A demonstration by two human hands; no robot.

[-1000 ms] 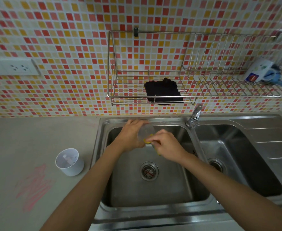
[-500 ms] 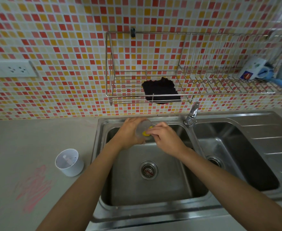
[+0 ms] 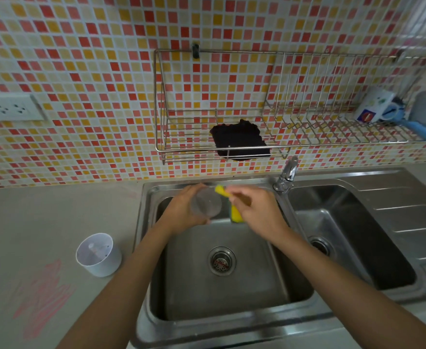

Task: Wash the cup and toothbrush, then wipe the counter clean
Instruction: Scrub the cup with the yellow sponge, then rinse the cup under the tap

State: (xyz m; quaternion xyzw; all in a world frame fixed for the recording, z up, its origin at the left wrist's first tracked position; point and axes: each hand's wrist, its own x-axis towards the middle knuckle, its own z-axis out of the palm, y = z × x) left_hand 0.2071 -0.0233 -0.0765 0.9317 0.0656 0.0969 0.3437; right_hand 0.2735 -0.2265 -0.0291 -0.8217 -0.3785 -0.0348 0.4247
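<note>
Two hands over the sink [image 3: 141, 248] | step: scrubbing the cup [image 3: 206, 205], first of three | left hand [image 3: 179, 212] grip wraps the clear cup at basin's 12 o'clock | right hand [image 3: 257, 210] grip pinches the yellow sponge [image 3: 236, 215] against the cup's 2 o'clock rim | next: probably a rinse under the tap [image 3: 286, 176], needing a freed hand | pink smear [image 3: 43, 293] on the bench [image 3: 30, 222] at 8 o'clock unwiped

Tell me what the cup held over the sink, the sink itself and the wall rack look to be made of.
The cup looks like clear plastic, possibly glass: its walls are see-through. The sink looks like brushed stainless steel: grey, with soft, dull reflections. The wall rack is thin shiny metal wire, probably chromed or stainless.
</note>
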